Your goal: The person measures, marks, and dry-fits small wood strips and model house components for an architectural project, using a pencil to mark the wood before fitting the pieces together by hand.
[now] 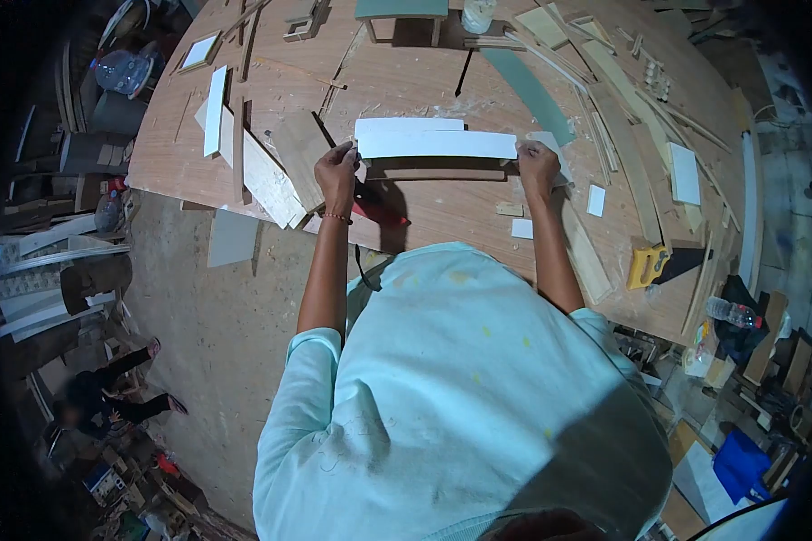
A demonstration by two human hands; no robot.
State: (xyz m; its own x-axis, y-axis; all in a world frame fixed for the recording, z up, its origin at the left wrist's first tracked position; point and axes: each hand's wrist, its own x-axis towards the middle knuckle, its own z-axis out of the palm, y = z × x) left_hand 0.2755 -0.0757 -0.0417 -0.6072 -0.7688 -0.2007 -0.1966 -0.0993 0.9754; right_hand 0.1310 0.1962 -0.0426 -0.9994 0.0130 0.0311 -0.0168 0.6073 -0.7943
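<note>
A long white board strip (438, 144) spans the space between my two hands above the wooden worktable. My left hand (337, 167) pinches its left end, and my right hand (538, 166) grips the right end, fingers closed. Just behind it lies a second white strip (410, 124), partly covered. A dark shadow falls on the tabletop below the held strip. Close to my left wrist is a red object (379, 209) whose kind I cannot make out. Small offcuts, one a white piece (521, 228), lie below my right hand.
A yellow-handled handsaw (648, 267) rests at the table's right edge. Wood strips and a green curved strip (528, 95) cover the right side. A small green-topped stool (401, 9) stands at the back. Another person (108, 397) sits on the left amid scrap.
</note>
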